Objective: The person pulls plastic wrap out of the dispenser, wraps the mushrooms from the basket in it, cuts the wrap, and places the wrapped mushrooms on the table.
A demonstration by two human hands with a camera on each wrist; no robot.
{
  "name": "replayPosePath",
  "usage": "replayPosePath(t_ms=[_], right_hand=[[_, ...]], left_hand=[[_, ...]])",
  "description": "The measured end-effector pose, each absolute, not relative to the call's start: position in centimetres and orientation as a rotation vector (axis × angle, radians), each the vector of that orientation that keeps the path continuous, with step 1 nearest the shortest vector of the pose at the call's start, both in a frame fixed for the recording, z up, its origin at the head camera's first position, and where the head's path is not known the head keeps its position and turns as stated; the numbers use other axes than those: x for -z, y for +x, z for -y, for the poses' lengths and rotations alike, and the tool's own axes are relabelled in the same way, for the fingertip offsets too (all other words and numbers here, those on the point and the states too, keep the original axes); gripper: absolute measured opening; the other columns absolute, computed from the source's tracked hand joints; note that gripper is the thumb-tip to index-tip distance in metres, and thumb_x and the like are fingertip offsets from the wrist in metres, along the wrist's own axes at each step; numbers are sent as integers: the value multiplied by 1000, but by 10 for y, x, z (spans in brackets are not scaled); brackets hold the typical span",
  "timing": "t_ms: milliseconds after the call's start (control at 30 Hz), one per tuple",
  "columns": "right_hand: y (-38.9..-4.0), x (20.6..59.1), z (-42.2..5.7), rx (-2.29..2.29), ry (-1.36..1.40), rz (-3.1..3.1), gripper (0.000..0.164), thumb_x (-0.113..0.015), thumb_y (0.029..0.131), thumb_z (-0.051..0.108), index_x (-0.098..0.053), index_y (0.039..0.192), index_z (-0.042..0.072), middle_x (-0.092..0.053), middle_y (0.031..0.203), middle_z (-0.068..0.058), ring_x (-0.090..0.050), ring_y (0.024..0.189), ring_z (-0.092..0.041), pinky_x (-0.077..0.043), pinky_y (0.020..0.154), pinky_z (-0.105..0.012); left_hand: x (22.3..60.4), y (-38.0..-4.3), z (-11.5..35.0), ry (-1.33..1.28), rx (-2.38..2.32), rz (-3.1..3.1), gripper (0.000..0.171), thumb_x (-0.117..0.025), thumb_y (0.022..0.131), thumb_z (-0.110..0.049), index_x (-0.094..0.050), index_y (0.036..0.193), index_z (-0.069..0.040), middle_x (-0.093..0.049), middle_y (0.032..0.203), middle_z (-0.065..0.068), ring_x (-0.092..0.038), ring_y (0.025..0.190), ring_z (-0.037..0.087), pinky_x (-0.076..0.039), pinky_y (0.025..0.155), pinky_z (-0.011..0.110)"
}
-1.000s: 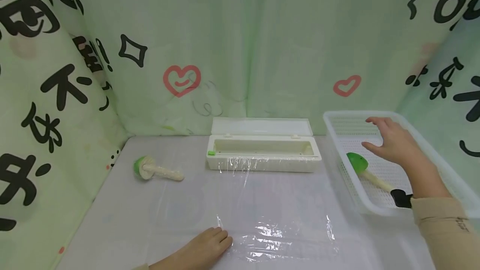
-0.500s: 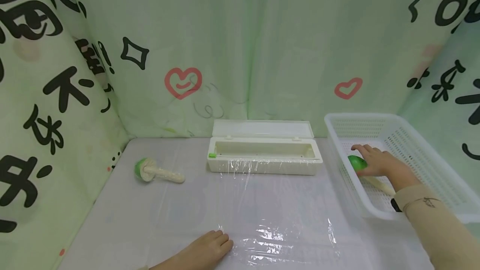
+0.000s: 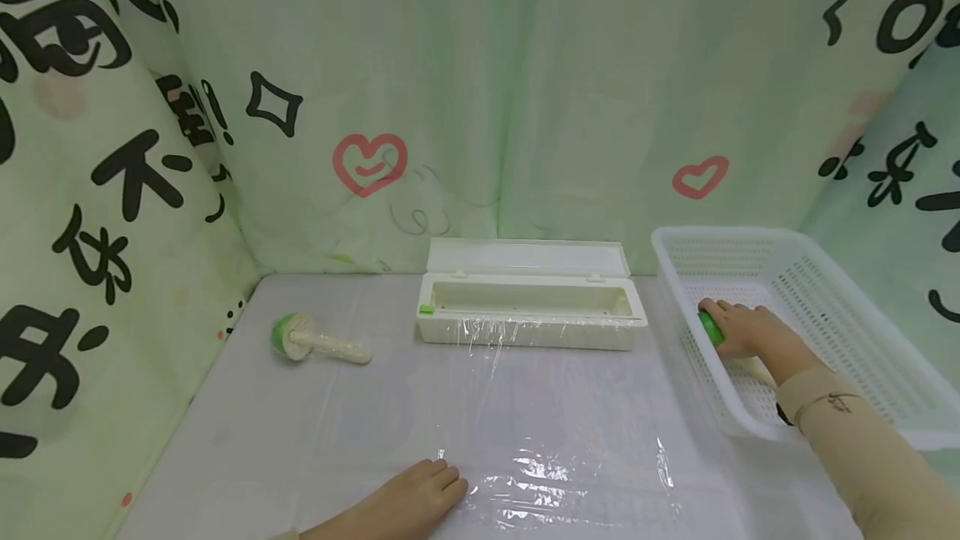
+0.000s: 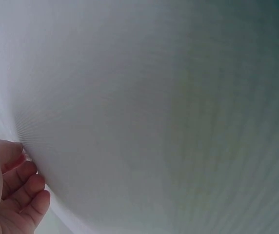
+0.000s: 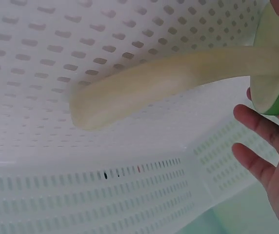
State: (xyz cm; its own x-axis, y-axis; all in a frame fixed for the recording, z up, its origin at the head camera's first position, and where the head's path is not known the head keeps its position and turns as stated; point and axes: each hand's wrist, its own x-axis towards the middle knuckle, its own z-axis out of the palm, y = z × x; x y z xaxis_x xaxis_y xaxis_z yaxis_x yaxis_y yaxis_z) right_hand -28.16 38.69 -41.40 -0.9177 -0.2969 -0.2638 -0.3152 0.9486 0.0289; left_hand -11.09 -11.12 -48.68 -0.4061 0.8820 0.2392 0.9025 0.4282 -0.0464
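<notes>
My left hand (image 3: 408, 500) pinches the front edge of a sheet of cling film (image 3: 540, 469) near the table's front. In the left wrist view, creases fan out in the film (image 4: 105, 117) from thumb and fingertips. The film stretches back to a white dispenser box (image 3: 531, 333), its lid raised. My right hand (image 3: 738, 330) is inside the white basket (image 3: 885, 307), gripping the green cap (image 3: 710, 329) of a toy mushroom. Its pale curved stem (image 5: 164, 80) lies over the perforated basket floor in the right wrist view. The sleeve and hand hide most of it from the head view.
Another green-capped mushroom (image 3: 303, 338) lies on its side at the table's left, its stem pointing right. A green printed curtain (image 3: 450, 90) encloses the back and sides. The basket stands at the right edge of the table (image 3: 247, 440).
My right hand has come down and left inside the basket, and its fingers have closed over the mushroom's cap. My left hand has stayed in place at the film edge.
</notes>
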Motion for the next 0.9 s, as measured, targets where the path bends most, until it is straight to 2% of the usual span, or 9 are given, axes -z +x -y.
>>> replayPosePath(t_ms=[267, 467, 600, 700, 900], right_hand=[[-284, 404, -393, -29, -488, -2994, 76, -68, 72, 47, -36, 121, -2, -51, 108, -27, -52, 89, -39, -41, 70, -55], [-273, 354, -378, 88, -433, -3248, 76, -74, 70, 36, -33, 124, -1, -41, 111, -29, -44, 95, -46, -37, 70, -59], [-254, 316, -344, 74, -451, -3352, 75, -76, 67, 29, -36, 125, 3, -38, 113, -28, -42, 96, -46, -34, 76, -60], [-234, 301, -310, 44, -537, -3379, 74, -76, 64, 27, -39, 124, 5, -40, 111, -27, -44, 93, -44, -35, 76, -59], [-198, 313, -243, 40, -841, -3385, 71, -79, 58, 28, -45, 118, 11, -45, 102, -21, -50, 85, -37, -42, 71, -51]], left_hand=[[486, -111, 112, -1572, 137, 2458, 55, -45, 84, -62, -58, 97, -10, -55, 81, -6, -43, 69, 2, -39, 65, 15], [486, -110, 113, -1576, 132, 2483, 57, -44, 84, -62, -58, 99, -10, -56, 83, -5, -45, 70, 3, -41, 66, 15], [486, -110, 113, -1580, 125, 2513, 58, -44, 83, -63, -58, 100, -10, -56, 83, -5, -45, 70, 3, -40, 66, 15], [486, -110, 113, -1579, 123, 2527, 56, -46, 83, -62, -58, 100, -10, -56, 82, -6, -44, 70, 3, -40, 66, 15], [486, -110, 112, -1564, 126, 2495, 44, -52, 85, -52, -59, 97, -10, -55, 81, -6, -43, 68, 2, -40, 65, 15]])
